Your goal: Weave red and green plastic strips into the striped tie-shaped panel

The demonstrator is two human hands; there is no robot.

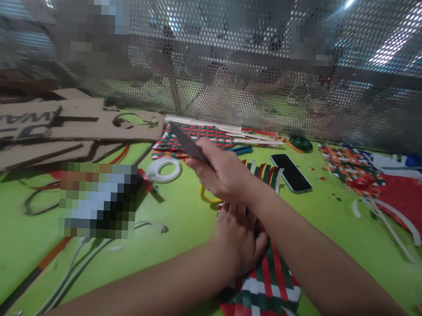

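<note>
A dark, flat, pointed blade (186, 142) is gripped in my right hand (226, 173), its tip angled up and to the left. Its handle is hidden inside my fingers. Lower down, my left hand (238, 232) lies spread on a woven piece of red, green and white strips (260, 292), thumb out to the right. My right hand hovers just above the left fingertips and partly covers them. Loose strip ends (266, 175) curl up behind my right wrist. Part of a yellow loop (209, 195) shows under the right hand; I cannot tell what it belongs to.
A white tape-like ring (164, 169) and another woven sheet (198, 136) lie ahead. A phone (291, 172) sits to the right, near woven pieces (352, 170). Cut cardboard (128, 125) and white cables (67, 273) are at left. A perforated metal panel (219, 59) stands behind.
</note>
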